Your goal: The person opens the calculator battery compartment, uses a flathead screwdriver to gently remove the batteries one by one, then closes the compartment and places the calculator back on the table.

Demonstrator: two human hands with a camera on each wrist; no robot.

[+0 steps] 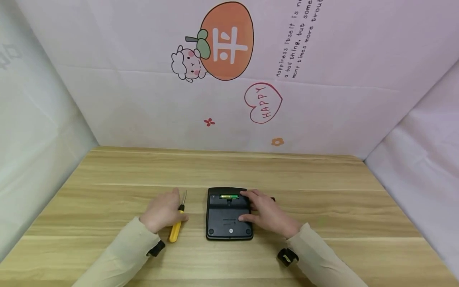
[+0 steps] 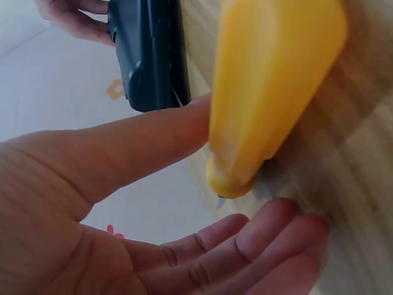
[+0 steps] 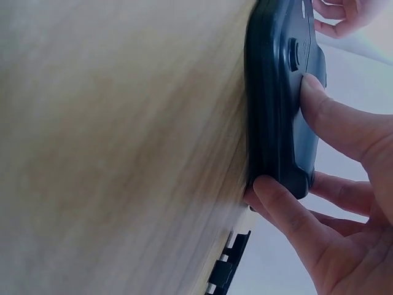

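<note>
A black calculator (image 1: 229,219) lies face down on the table, with a green and gold battery (image 1: 228,196) showing in its uncovered compartment. My right hand (image 1: 267,213) grips the calculator's right side. In the right wrist view, the thumb (image 3: 331,117) presses on its back while the fingers curve against its edge. To the left, a screwdriver (image 1: 175,231) with a yellow handle and metal shaft lies on the table, its tip pointing away. My left hand (image 1: 163,209) is around it, the thumb touching the yellow handle (image 2: 270,74) and the other fingers extended, apart from the handle.
A small black piece, apparently the battery cover (image 3: 228,264), lies on the wooden table (image 1: 229,263) beyond the right hand. White printed cloth (image 1: 150,107) walls off the back and both sides. A black band (image 1: 287,257) sits at each wrist.
</note>
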